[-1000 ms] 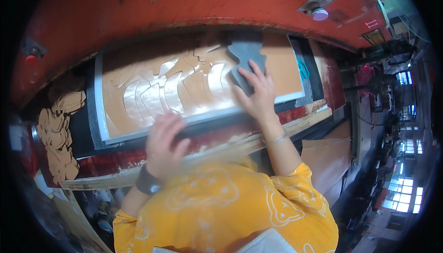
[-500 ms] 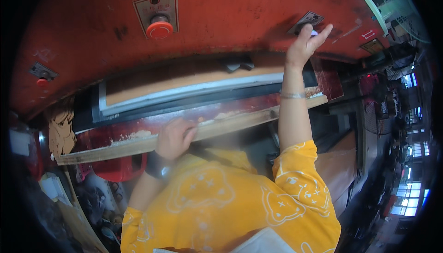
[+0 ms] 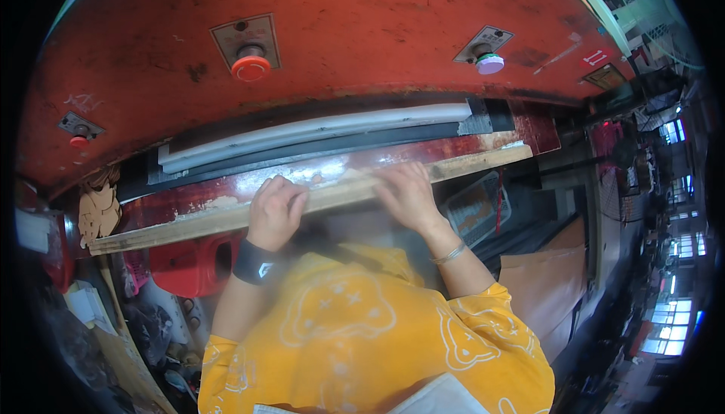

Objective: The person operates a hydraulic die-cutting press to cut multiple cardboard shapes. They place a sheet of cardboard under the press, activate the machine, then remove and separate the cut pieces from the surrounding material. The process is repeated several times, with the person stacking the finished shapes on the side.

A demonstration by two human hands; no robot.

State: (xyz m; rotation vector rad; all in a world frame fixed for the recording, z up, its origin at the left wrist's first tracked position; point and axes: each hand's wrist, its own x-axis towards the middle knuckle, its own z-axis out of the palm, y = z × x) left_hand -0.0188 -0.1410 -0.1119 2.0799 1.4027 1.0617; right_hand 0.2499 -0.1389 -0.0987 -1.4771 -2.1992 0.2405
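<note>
My left hand [image 3: 274,212] lies over a long pale wooden strip [image 3: 340,193] along the table's front edge. Its fingers bend over the wood, the thumb stands apart, and nothing shows in it. To its right my right hand [image 3: 408,195], slightly blurred, rests on the same strip with fingers stretched forward and empty. Beyond them a white bar-like edge [image 3: 317,133] lies on a dark sheet on the worn dark-red tabletop [image 3: 294,168]. Above stands a red machine panel [image 3: 355,44] with a purple-topped push button [image 3: 489,63] at right and a large red button [image 3: 251,67] left of centre.
A smaller red button [image 3: 79,140] sits at the panel's far left. Tan cut pieces [image 3: 99,210] hang at the table's left end. A red plastic stool [image 3: 192,267] and a pale basket [image 3: 479,206] are below the table. Brown sheets [image 3: 544,285] lie to the right.
My right hand has come down from the right button to the wooden strip. The red panel sits lower over the table and hides the brown board seen before. My left hand stays on the strip.
</note>
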